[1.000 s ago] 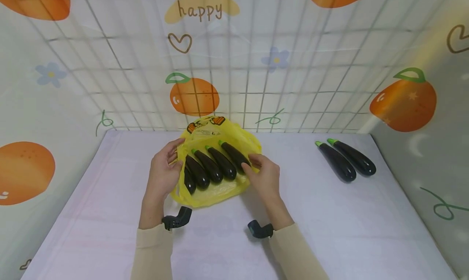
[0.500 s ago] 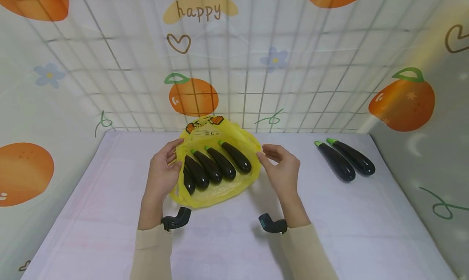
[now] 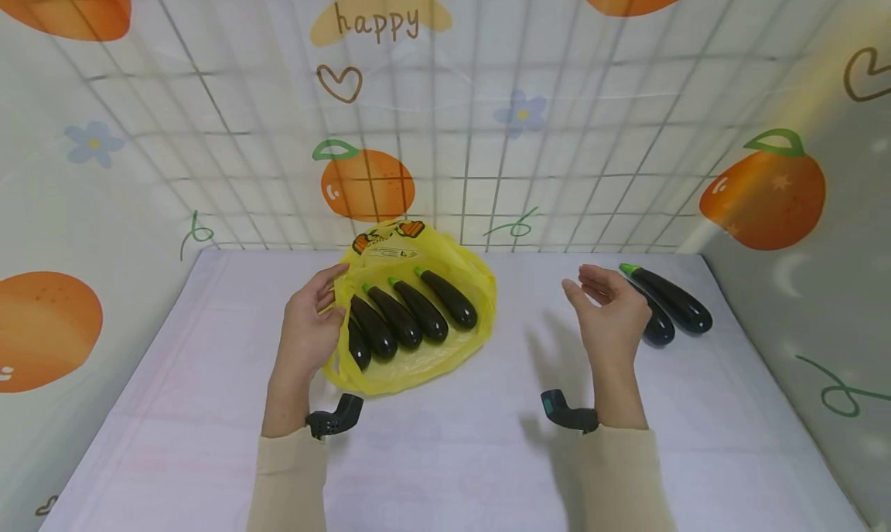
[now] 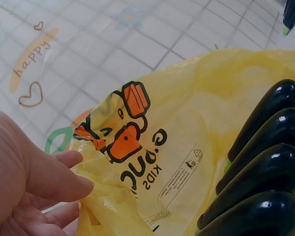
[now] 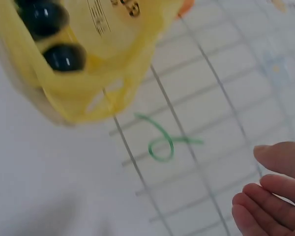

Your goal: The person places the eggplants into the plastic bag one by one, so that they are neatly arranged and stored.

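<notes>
Fingers and thumb of the left hand [image 3: 313, 319] pinch the left edge of a yellow bag [image 3: 397, 370] on the table [image 3: 445, 462]; the right hand's [image 3: 609, 315] are loosely bent around nothing, partly covering one of two loose eggplants [image 3: 678, 301] in the head view. Only the left wrist view clearly shows the printed cartoon [image 4: 125, 146] and "KIDS"; the right wrist view shows the thumb apart from the fingers. Thin and crumpled, the bag gapes around five glossy, near-black eggplants [image 3: 419, 309], some green-tipped.

Eggplants [image 3: 420, 311] lie in the bag [image 3: 411, 368] — right of it, two loose eggplants [image 3: 674, 300] on the table [image 3: 445, 455].
</notes>
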A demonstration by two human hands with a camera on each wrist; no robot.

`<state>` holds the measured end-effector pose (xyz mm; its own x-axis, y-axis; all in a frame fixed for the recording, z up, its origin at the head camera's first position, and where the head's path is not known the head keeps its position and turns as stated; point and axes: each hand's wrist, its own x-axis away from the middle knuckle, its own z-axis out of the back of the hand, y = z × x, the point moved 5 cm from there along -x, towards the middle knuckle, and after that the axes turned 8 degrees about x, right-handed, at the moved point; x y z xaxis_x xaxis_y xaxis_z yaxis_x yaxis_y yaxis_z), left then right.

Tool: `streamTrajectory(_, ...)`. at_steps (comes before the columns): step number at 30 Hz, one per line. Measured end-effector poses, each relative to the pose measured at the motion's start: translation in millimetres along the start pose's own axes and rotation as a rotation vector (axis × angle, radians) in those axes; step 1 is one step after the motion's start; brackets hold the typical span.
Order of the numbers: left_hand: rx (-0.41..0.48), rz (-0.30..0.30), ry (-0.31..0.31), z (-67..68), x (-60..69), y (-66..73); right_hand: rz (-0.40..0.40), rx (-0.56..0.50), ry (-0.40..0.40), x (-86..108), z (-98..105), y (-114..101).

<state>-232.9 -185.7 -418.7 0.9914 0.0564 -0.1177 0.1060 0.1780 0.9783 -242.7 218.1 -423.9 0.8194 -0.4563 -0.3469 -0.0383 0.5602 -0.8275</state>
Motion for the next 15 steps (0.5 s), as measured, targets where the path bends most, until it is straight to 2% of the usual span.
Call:
streamTrajectory(8, 0.002, -0.004, -0.001, -0.6, 0.3, -0.6, -0.152, 0.075, 0.062, -11.3, 26.3, 34.7)
streamTrajectory(15, 0.003, 0.004, -0.004, -1.6, -0.4, -2.4, -0.268, 0.099, 0.152, -16.6, 43.1, 60.0)
